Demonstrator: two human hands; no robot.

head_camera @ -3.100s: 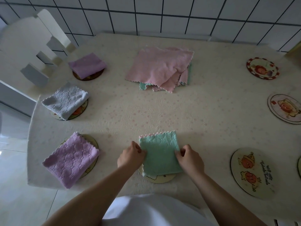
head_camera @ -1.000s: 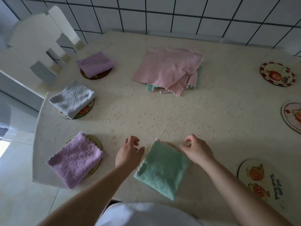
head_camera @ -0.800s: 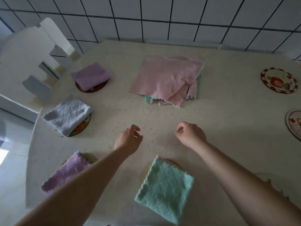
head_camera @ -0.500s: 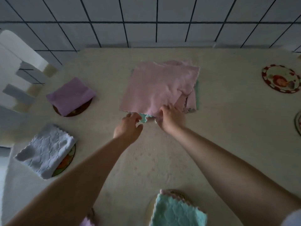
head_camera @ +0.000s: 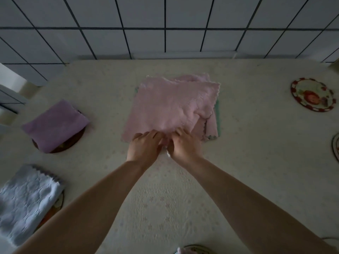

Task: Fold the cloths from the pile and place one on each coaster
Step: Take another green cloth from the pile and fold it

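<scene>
The pile of cloths (head_camera: 172, 105) lies mid-table, a pink cloth on top with green edges showing beneath it at the right. My left hand (head_camera: 145, 145) and my right hand (head_camera: 183, 143) rest side by side on the pile's near edge, fingers curled onto the top pink cloth. Whether they pinch it is hard to tell. A folded purple cloth (head_camera: 55, 123) covers a dark coaster (head_camera: 73, 142) at the left. A folded pale blue cloth (head_camera: 23, 200) sits on another coaster at the lower left. A bare red-rimmed coaster (head_camera: 311, 95) lies at the far right.
A second bare coaster (head_camera: 336, 145) is cut off at the right edge. The rim of a coaster with a cloth corner (head_camera: 192, 251) peeks in at the bottom. A tiled wall (head_camera: 165, 24) runs behind the cream tablecloth (head_camera: 256, 162).
Both hands left the folded green cloth on the near coaster and reached forward to the pile. The view moved forward with them, so the green cloth has slid out at the bottom.
</scene>
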